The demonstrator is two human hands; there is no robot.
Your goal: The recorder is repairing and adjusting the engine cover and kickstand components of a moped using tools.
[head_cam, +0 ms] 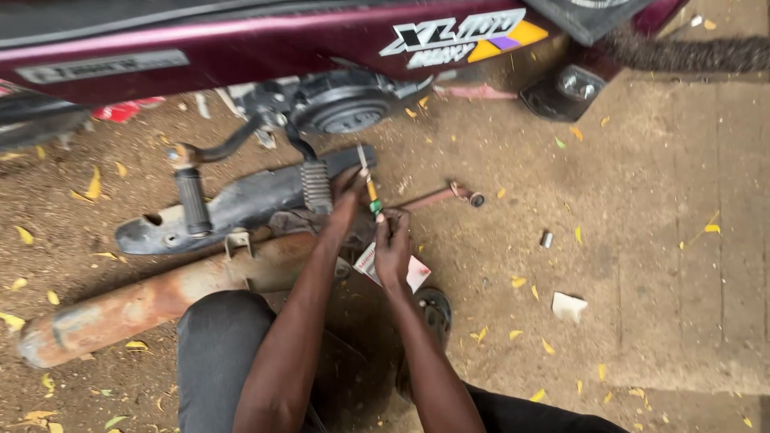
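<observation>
My left hand (346,199) pinches the upper part of a thin yellow-and-green tube (372,195) beside a black motorcycle part. My right hand (392,247) grips the tube's lower green end and also holds a small white-and-red carton (416,273) against its palm. Both hands meet just below the maroon motorcycle's engine (341,104). My knee in dark trousers (224,345) is below, and my sandalled foot (435,309) rests on the ground.
A rusty exhaust pipe (160,297) lies across the dirt at left, under a black heat shield (233,204) and a kick lever with footpeg (192,196). A reddish rod (441,195), a small metal socket (547,239) and a paper scrap (568,306) lie to the right.
</observation>
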